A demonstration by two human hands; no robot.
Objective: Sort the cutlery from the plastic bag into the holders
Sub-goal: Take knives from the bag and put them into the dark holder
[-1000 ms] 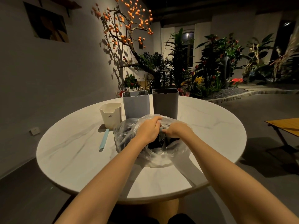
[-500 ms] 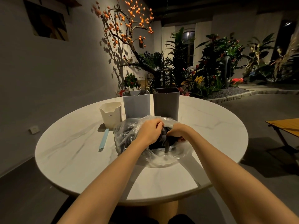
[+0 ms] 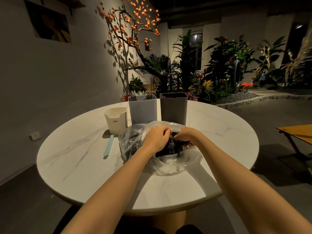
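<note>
- Centre of the frame: the clear plastic bag (image 3: 162,162) sits crumpled on the round white surface (image 3: 70,157), its mouth gaping toward the camera, dark cutlery (image 3: 170,147) heaped inside.
- That film looks thin, soft and slippery; I'd judge it shifts with any tug, so pin it at the rim.
- The cutlery looks light and stiff; best taken by a handle, since the pieces seem tangled.
- Left hand (image 3: 156,138): fingers curled at the bag's mouth, seemingly gripping film or cutlery; which one, I cannot tell.
- Right hand (image 3: 184,136): fingers curled down onto the dark cutlery, apparently pinching a piece.
- Above: white holder (image 3: 116,119), blue-grey holder (image 3: 142,109) showing fork tines, dark grey holder (image 3: 173,107).
</note>
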